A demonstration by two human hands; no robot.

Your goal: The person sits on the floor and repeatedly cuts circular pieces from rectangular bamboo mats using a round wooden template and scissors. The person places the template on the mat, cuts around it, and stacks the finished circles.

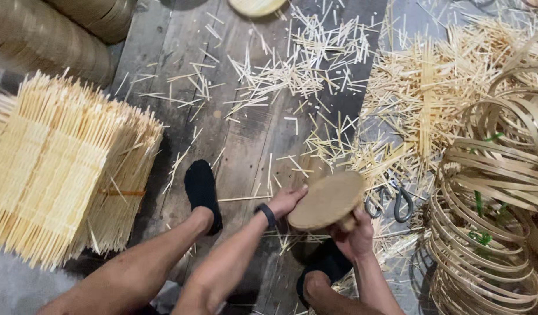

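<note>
Head view: just right of centre, low in the frame, both hands hold a round woven bamboo disc (327,201), tilted. The left hand (285,201) closes its fingers on the disc's left rim; the right hand (353,233) grips it from beneath at the lower right edge. The disc looks light and stiff but thin, likely to flex or splinter, so the rim seems the safest hold. Scissors (391,201) lie just to its right among bamboo sticks (304,70) scattered on the floor; bamboo hoops (496,221) fill the right edge, woven mats (53,175) the left.
</note>
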